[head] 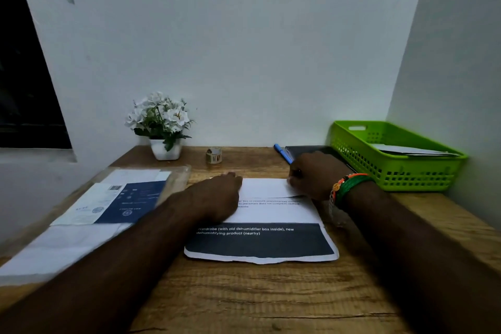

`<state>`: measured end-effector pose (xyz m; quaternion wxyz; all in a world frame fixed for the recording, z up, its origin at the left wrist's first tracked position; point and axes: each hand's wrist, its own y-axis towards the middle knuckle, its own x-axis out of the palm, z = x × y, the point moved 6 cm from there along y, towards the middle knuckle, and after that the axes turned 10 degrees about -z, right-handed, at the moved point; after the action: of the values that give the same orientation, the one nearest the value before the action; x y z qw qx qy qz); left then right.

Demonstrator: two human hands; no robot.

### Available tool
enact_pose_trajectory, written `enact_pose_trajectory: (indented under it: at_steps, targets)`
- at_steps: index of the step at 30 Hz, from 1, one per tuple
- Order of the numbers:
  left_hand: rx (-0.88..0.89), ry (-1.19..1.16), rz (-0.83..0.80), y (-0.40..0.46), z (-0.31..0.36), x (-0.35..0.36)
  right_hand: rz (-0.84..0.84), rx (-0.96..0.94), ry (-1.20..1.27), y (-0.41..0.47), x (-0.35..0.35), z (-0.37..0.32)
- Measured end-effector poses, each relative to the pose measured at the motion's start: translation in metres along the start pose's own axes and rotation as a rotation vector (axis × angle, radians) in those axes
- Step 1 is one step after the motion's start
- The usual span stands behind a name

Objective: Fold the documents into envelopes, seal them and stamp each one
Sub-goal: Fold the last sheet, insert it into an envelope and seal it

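Right hand, fingers curled, its grip pinching the far right corner of the paper; left hand flat, fingers straight, pressing the sheet's far left part. The paper lies at the middle of the wooden surface, long axis running away from the person, dark printed band nearest them, far edge folded over. Left: stack of sheets. Right: green basket. Behind: pen, tape roll, flower pot.
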<state>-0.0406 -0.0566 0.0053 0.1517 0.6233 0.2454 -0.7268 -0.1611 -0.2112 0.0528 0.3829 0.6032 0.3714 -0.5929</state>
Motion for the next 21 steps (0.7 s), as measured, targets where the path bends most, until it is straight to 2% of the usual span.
enact_pose_trajectory:
  at_steps: [4, 8, 15, 21]
  targets:
    - [-0.005, 0.020, -0.007, -0.001, -0.001, -0.003, 0.024, -0.128, 0.004, -0.003, -0.003, -0.012]
    - [-0.016, 0.040, 0.003, 0.001, -0.001, -0.003, -0.045, -0.171, 0.056, -0.003, 0.005, -0.027]
    - [0.182, 0.061, -0.035, -0.010, 0.034, 0.002, -0.107, -0.164, 0.072, -0.004, 0.008, -0.031]
    - [0.063, 0.015, -0.041, -0.007, 0.018, -0.007, -0.144, -0.166, 0.074, -0.002, 0.010, -0.029]
